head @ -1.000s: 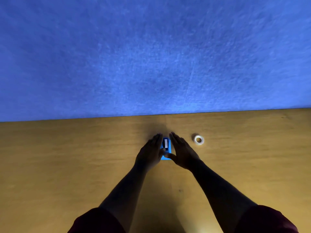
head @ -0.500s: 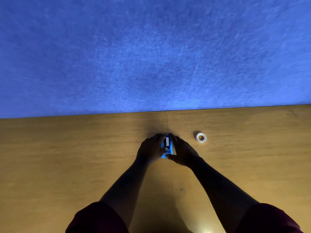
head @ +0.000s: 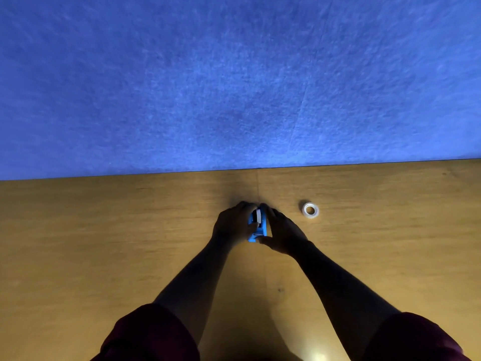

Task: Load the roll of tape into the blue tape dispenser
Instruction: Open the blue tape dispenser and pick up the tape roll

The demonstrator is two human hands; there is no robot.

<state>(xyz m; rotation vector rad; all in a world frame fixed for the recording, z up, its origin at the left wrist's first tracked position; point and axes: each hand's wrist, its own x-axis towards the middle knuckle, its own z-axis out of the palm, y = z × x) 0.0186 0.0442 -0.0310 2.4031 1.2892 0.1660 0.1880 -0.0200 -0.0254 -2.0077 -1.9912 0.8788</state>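
Readable text: none.
Blue tape dispenser (head: 257, 225): no legible label or brand; too small to tell.
Roll of tape (head: 310, 210): no print visible.
Worktop (head: 104, 243): no markings or signs.

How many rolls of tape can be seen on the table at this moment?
1 loose roll of tape lies flat on the table, right of the blue tape dispenser that both hands hold. A white part shows inside the dispenser; whether that is another roll cannot be told.
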